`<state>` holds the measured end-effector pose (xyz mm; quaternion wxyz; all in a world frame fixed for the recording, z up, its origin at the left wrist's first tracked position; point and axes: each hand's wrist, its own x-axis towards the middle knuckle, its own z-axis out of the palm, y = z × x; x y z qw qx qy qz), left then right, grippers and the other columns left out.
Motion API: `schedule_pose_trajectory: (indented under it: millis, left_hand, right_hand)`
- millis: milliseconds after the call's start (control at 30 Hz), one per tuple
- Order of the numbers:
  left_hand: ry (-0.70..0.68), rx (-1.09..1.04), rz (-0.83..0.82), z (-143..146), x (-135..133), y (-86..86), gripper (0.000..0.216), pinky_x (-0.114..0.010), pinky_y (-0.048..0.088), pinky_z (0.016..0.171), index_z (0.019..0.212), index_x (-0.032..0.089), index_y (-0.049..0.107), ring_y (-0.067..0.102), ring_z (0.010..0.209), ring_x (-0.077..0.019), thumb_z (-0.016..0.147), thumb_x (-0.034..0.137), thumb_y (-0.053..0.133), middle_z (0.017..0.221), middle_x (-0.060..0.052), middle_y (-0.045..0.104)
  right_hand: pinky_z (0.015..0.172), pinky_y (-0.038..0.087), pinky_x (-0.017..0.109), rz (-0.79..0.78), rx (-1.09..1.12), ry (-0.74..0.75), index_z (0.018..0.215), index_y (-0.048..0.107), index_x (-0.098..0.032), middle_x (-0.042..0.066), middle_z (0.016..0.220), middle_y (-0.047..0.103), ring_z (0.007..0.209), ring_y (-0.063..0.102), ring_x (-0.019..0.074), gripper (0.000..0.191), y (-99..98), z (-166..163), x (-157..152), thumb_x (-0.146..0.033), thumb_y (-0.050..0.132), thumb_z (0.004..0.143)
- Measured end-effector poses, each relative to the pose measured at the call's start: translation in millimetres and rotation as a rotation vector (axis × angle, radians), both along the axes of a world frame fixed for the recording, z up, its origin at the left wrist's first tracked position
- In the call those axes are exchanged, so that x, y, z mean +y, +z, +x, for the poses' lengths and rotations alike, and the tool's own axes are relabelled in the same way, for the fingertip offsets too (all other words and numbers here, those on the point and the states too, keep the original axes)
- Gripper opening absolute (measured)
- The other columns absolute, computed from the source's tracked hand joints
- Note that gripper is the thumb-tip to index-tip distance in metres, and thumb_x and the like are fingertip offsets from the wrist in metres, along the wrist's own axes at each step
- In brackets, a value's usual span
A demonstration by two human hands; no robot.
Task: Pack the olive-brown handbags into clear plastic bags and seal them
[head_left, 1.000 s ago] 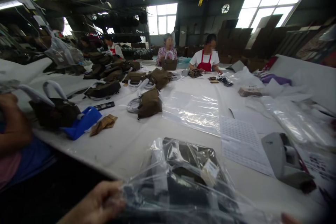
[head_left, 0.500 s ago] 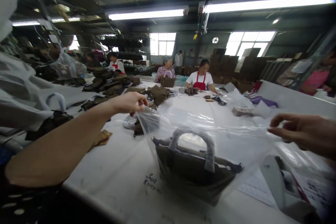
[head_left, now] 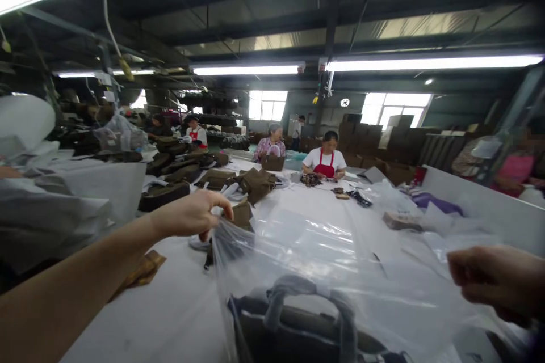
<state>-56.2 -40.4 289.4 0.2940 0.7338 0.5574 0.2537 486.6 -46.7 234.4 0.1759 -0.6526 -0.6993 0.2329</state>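
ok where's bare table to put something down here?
Best patch: near-left table, bordered by the tan folded piece, the left forearm and the clear bag stretched between left hand and right hand. A narrower strip looks free mid-table beside the brown handbags. Crowded: left side under white sheets, right edge under loose plastic.

The left grip (head_left: pixel 191 216), its forearm (head_left: pixel 85 281) and the right grip (head_left: pixel 496 282) are bare.
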Motion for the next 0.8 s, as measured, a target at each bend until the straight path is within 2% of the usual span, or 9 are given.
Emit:
schedule_pose_trajectory:
  millis: [67, 167, 300, 367, 433, 533, 600, 667, 800]
  left_hand:
    - [0.005, -0.064, -0.053, -0.6, 1.0, -4.0, 0.040, -0.020, 0.042, 0.036, 0.085, 0.018, 0.068, 0.057, 0.037, -0.0158, 0.053, 0.014, 0.046, 0.069, -0.002, 0.068]
    - [0.015, -0.116, -0.166, -1.9, 5.2, -12.5, 0.039, -0.020, 0.040, 0.032, 0.082, 0.018, 0.067, 0.055, 0.033, -0.0140, 0.050, 0.015, 0.045, 0.076, -0.003, 0.069]
    - [0.065, -0.239, -0.122, -16.3, 6.8, -31.4, 0.030, -0.022, 0.044, 0.037, 0.087, 0.017, 0.066, 0.052, 0.035, -0.0108, 0.058, 0.018, 0.056, 0.077, -0.004, 0.068]
    - [0.091, -0.414, -0.011, -28.7, 10.2, -51.1, 0.035, -0.025, 0.051, 0.050, 0.098, 0.021, 0.064, 0.056, 0.046, -0.0096, 0.063, 0.027, 0.066, 0.095, -0.004, 0.068]
    - [0.061, -0.673, 0.110, -37.5, 18.0, -82.6, 0.049, -0.032, 0.053, 0.073, 0.110, 0.030, 0.059, 0.063, 0.076, -0.0159, 0.064, 0.044, 0.071, 0.119, 0.000, 0.060]
    - [-0.073, -0.912, 0.016, -31.2, 30.9, -142.4, 0.077, -0.039, 0.042, 0.095, 0.121, 0.036, 0.051, 0.040, 0.124, -0.0283, 0.051, 0.058, 0.077, 0.136, 0.001, 0.046]
    - [-0.110, -0.949, -0.158, -16.0, 35.0, -176.2, 0.079, -0.041, 0.042, 0.095, 0.118, 0.030, 0.055, 0.041, 0.123, -0.0313, 0.047, 0.053, 0.082, 0.133, -0.006, 0.049]
    - [-0.074, -1.033, -0.216, 1.2, 36.2, -197.6, 0.057, -0.040, 0.044, 0.092, 0.101, 0.020, 0.065, 0.055, 0.107, -0.0292, 0.054, 0.047, 0.080, 0.117, -0.012, 0.060]
    - [0.086, -1.204, -0.149, 28.0, 48.4, -206.4, 0.026, -0.031, 0.049, 0.079, 0.075, 0.012, 0.066, 0.064, 0.078, -0.0186, 0.073, 0.037, 0.070, 0.083, -0.009, 0.070]
  right_hand:
    - [0.027, 0.028, 0.020, -0.135, -0.073, 0.064, 0.057, 0.055, -0.023, 0.000, 0.046, 0.056, 0.028, 0.050, 0.0140, 0.011, 10.7, -8.5, 0.9, -0.024, 0.064, 0.063]
    - [0.027, 0.029, 0.018, -0.171, -0.026, 0.056, 0.059, 0.057, -0.020, 0.001, 0.056, 0.059, 0.033, 0.054, 0.0135, 0.009, 26.2, -21.9, -2.0, -0.016, 0.064, 0.063]
    - [0.038, 0.042, 0.021, -0.126, 0.509, -0.160, 0.069, 0.063, -0.014, 0.002, 0.055, 0.061, 0.039, 0.055, 0.0132, 0.016, 24.1, -22.5, -15.9, -0.009, 0.072, 0.057]
    - [0.060, 0.052, 0.029, 0.085, 0.920, -0.200, 0.092, 0.064, -0.015, 0.009, 0.084, 0.068, 0.067, 0.065, 0.0182, 0.044, -2.5, -25.3, -26.1, -0.013, 0.079, 0.049]
    - [0.085, 0.046, 0.037, 0.226, 1.170, -0.107, 0.115, 0.055, -0.022, 0.012, 0.119, 0.058, 0.105, 0.057, 0.0226, 0.081, -45.2, -39.0, -35.5, -0.030, 0.085, 0.040]
    - [0.100, 0.033, 0.047, 0.071, 1.224, -0.041, 0.129, 0.043, -0.028, 0.013, 0.129, 0.051, 0.119, 0.047, 0.0262, 0.101, -113.2, -73.3, -39.0, -0.050, 0.084, 0.039]
    - [0.102, 0.031, 0.048, 0.128, 1.244, -0.116, 0.120, 0.051, -0.027, 0.010, 0.113, 0.062, 0.110, 0.055, 0.0257, 0.081, -144.2, -92.8, -35.4, -0.052, 0.081, 0.049]
    - [0.105, 0.032, 0.044, 0.272, 1.246, -0.259, 0.100, 0.063, -0.023, 0.007, 0.097, 0.068, 0.101, 0.060, 0.0221, 0.048, -160.1, -101.4, -32.0, -0.047, 0.077, 0.061]
    - [0.094, 0.047, 0.036, 0.349, 1.278, -0.484, 0.078, 0.065, -0.018, 0.005, 0.083, 0.069, 0.085, 0.065, 0.0196, 0.026, -159.2, -89.6, -16.4, -0.039, 0.074, 0.066]
